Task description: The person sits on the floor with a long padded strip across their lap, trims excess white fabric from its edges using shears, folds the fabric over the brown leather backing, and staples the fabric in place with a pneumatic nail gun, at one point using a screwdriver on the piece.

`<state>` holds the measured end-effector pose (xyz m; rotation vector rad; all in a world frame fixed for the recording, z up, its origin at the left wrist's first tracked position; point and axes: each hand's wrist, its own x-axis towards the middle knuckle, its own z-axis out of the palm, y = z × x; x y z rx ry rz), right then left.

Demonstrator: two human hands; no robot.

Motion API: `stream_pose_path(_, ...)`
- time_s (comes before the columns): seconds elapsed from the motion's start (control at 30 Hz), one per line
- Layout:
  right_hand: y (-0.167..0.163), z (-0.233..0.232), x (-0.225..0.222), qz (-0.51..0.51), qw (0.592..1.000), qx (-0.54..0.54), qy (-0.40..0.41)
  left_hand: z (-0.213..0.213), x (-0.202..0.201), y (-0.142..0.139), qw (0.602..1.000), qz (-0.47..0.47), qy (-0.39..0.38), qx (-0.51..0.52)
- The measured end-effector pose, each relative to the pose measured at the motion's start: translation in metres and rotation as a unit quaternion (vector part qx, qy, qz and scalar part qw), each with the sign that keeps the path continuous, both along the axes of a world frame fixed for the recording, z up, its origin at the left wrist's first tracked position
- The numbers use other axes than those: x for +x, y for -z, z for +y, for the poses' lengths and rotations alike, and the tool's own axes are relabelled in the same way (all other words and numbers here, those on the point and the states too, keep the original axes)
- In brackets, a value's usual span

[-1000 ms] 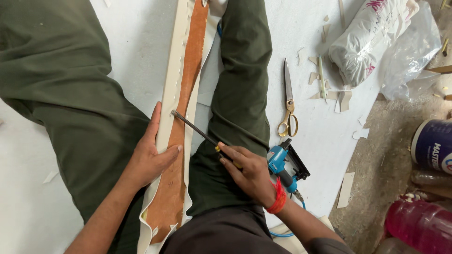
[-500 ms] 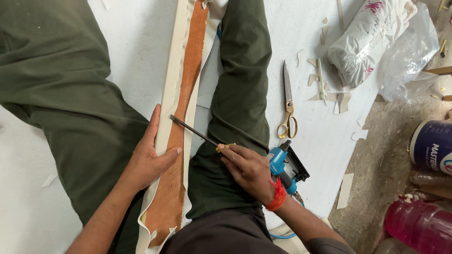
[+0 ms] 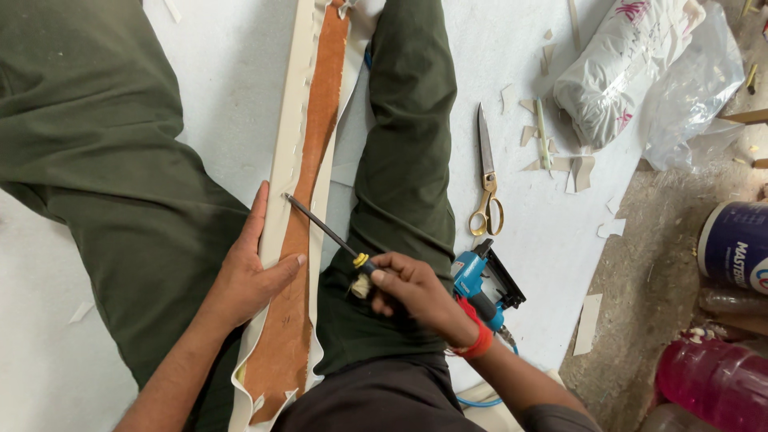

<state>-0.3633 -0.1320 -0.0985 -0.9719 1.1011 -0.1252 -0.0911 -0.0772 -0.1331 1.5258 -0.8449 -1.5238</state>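
Under the right hand (image 3: 420, 292): screwdriver handle (image 3: 362, 276).

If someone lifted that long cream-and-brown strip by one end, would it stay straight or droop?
The strip probably has a stiff core: it lies straight between the legs while the left hand presses it and the screwdriver in the right hand pries at its edge. Its cream covering curls loosely at the near end, so that would likely flop.

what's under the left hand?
The left hand presses on a long strip, cream-edged with brown backing, lying between the legs. The strip's part beneath the palm is covered; the screwdriver tip touches its cream edge.
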Motion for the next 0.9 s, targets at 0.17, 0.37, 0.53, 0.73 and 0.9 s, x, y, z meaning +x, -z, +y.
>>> stream_pose_path(0.17, 0.015, 0.017, -0.009, -0.055, 0.996, 0.069, 0.022, 0.006, 0.000, 0.011, 1.000, 0.005, -0.001, -0.006)
stream_pose_path(0.37, 0.027, 0.017, -0.005, -0.390, 0.700, 0.547, 0.243, 0.002, -0.001, 0.003, 0.999, 0.037, -0.011, 0.006)
stream_pose_path(0.53, 0.004, 0.006, -0.035, -0.296, 0.899, 0.190, 0.261, 0.012, 0.001, 0.016, 1.000, 0.020, -0.011, 0.001)
stream_pose_path(0.73, 0.042, -0.068, -0.099, 0.342, 0.845, -0.406, 0.067, 0.016, -0.009, 0.026, 0.996, -0.024, -0.020, -0.079)
stream_pose_path(0.9, -0.001, -0.080, -0.092, 0.226, 0.801, -0.548, 0.078, -0.012, -0.002, -0.078, 0.974, -0.175, -0.082, -0.119)
